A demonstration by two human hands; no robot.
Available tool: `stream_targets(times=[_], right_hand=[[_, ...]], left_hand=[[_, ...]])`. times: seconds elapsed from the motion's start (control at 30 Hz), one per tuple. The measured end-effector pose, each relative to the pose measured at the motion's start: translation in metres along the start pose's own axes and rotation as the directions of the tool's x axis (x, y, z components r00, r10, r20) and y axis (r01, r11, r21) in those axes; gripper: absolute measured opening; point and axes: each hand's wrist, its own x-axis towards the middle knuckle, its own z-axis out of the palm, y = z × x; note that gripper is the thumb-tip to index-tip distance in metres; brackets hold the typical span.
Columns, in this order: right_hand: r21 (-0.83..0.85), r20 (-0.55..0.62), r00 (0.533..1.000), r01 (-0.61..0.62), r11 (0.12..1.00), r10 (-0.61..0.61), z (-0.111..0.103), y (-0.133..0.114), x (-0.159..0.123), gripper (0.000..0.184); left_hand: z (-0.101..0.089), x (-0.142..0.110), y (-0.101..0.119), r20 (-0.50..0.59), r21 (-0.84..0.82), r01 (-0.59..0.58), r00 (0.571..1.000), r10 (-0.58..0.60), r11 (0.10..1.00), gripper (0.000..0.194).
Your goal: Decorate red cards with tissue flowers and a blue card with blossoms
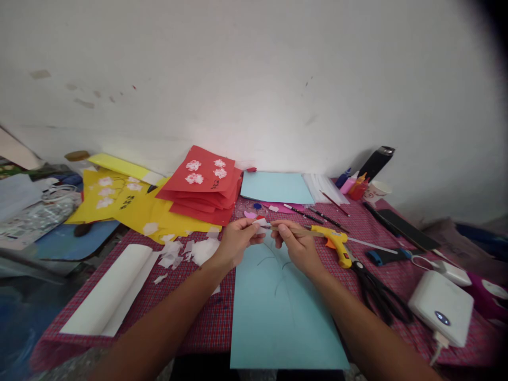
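A: Quick, L hand (pixel 238 243)?
B: Grip closed on a small white paper pc (pixel 260 224), up over the far end of the blue sheet (pixel 286 328).
A: R hand (pixel 297 244)?
B: Fingers pinching a thin tool (pixel 304 232), tip nr the pc; can't tell if touching.
A: Anything on the sheet?
B: Thin dark curved lines.
A: L of it?
B: Torn white scraps (pixel 204 251) just beside, then folded white paper (pixel 107 291). Far-L: red cards (pixel 202 177) w/ pale flowers, yellow sheets (pixel 135 211) further L.
A: R of it?
B: Yellow glue gun (pixel 337 246), black scissors (pixel 379 291), white box (pixel 442 307) further R.
A: Beyond it?
B: Lt-blue stack (pixel 275 187) nr the wall, same checked surface (pixel 210 323).
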Motion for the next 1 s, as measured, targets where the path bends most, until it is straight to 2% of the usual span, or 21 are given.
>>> stream_targets(times=[0.23, 0.4, 0.6, 0.87, 1.0], right_hand=[[0.003, -0.006, 1.0, -0.023, 1.0, 0.023, -0.001, 0.001, 0.002, 0.026], [0.161, -0.02, 0.993, -0.11, 0.981, 0.115, -0.004, 0.005, 0.007, 0.027], [0.362, 0.006, 0.977, -0.2, 0.911, 0.212, -0.008, 0.01, 0.011, 0.025], [0.376, 0.047, 0.97, -0.24, 0.895, 0.24, -0.008, 0.009, 0.011, 0.027], [0.343, 0.074, 0.97, -0.244, 0.907, 0.232, -0.007, 0.009, 0.01, 0.028]], left_hand=[[0.0, -0.002, 0.003, 0.033, -0.011, 0.01, 0.999, -0.01, 1.0, 0.022], [-0.001, -0.001, 0.002, 0.08, -0.045, 0.037, 0.996, -0.033, 0.998, 0.029], [-0.003, 0.0, -0.003, 0.12, 0.006, 0.001, 0.993, -0.002, 1.0, 0.028], [-0.002, -0.001, -0.001, 0.097, 0.046, -0.008, 0.995, 0.003, 0.999, 0.03], [-0.001, -0.002, 0.0, 0.095, 0.118, -0.023, 0.995, 0.012, 0.993, 0.031]])
